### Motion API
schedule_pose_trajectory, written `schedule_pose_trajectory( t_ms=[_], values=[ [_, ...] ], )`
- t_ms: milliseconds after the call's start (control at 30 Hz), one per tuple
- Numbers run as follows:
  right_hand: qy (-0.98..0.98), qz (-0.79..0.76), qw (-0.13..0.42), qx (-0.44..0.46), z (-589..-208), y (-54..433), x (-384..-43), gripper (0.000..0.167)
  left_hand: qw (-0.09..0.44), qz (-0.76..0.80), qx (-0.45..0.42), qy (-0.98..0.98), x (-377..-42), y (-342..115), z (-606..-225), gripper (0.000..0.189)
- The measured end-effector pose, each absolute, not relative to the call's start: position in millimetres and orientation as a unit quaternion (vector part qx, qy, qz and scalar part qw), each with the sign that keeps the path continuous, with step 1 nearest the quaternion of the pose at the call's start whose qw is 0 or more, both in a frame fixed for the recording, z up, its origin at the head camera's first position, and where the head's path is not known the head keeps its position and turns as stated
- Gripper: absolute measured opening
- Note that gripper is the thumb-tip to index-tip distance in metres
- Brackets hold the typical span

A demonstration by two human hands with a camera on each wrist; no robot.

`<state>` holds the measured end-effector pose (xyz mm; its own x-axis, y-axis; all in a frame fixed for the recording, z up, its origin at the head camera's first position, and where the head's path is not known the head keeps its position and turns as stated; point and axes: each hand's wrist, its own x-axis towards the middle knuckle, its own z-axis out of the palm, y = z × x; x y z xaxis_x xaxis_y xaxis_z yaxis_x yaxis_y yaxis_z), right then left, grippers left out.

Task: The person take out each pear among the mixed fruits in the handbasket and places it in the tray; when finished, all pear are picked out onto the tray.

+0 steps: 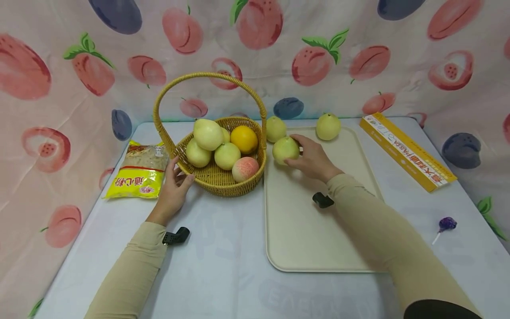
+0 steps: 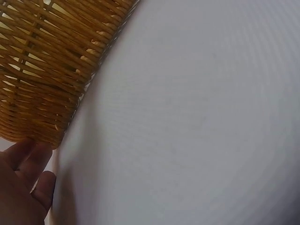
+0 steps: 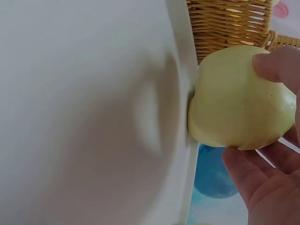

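My right hand (image 1: 314,158) grips a round pale-green fruit (image 1: 285,150), fingers and thumb around its sides, over the left edge of the beige tray (image 1: 318,239). In the right wrist view this fruit (image 3: 243,98) covers part of another behind it. At the left side of the wicker basket (image 1: 229,189), fingers of my left hand (image 1: 174,186) touch the outer wall near the foot of its handle. The left wrist view shows the fingertips right at the woven side (image 2: 51,89). Inside the basket are several pale-green fruits (image 1: 208,134), an orange (image 1: 244,139) and a peach (image 1: 245,169).
Another pale-green fruit (image 1: 276,129) sits between basket and tray, and one (image 1: 328,126) is at the tray's far edge. A yellow bag (image 1: 139,172) lies left of the basket. On the right lie a pasta box (image 1: 408,151) and a purple lollipop (image 1: 447,223). A fruit-print cloth (image 1: 247,57) hangs behind.
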<state>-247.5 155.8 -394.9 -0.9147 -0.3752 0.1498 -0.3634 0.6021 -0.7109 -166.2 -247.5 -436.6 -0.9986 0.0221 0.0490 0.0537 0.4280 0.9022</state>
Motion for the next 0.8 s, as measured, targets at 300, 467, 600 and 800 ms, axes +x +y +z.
schedule_pose_trajectory(
  t_ms=[300, 467, 600, 800],
  values=[
    [0.904, -0.385, 0.027, -0.184, -403, 146, -258, 0.073, 0.019, -0.53, -0.021, -0.847, -165, -248, -437, 0.073],
    [0.904, -0.385, 0.045, -0.179, -408, 143, -262, 0.075, 0.015, -0.534, -0.017, -0.845, -163, -248, -438, 0.073],
    [0.905, -0.384, 0.043, -0.178, -410, 138, -266, 0.076, 0.015, -0.531, -0.015, -0.847, -163, -248, -438, 0.073],
    [0.912, -0.367, 0.036, -0.18, -412, 128, -273, 0.077, 0.017, -0.523, -0.017, -0.852, -165, -248, -438, 0.073]
  ],
)
